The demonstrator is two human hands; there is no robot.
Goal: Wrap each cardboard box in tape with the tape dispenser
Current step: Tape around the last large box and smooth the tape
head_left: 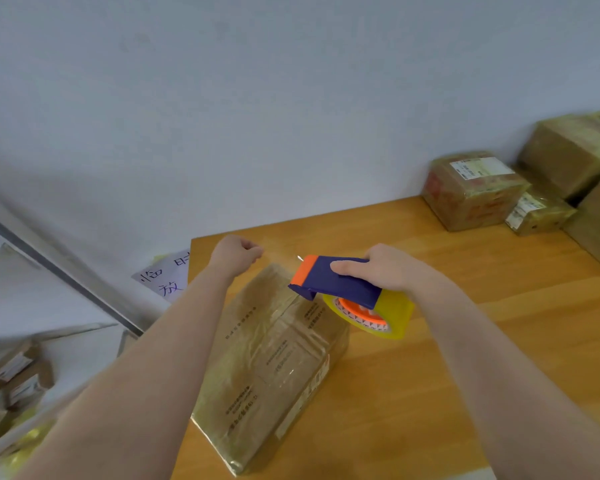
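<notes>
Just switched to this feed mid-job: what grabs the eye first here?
The blue and orange tape dispenser with its yellow roll, gripped by the right hand above the far end of the cardboard box at the centre of the table, stands out first. The left hand, fingers curled, seems to pinch a faint strip of tape stretched from the dispenser. More taped boxes sit at the table's far right corner.

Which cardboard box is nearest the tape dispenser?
The tape-covered brown cardboard box at centre, right by it; the other boxes cluster at far right.
</notes>
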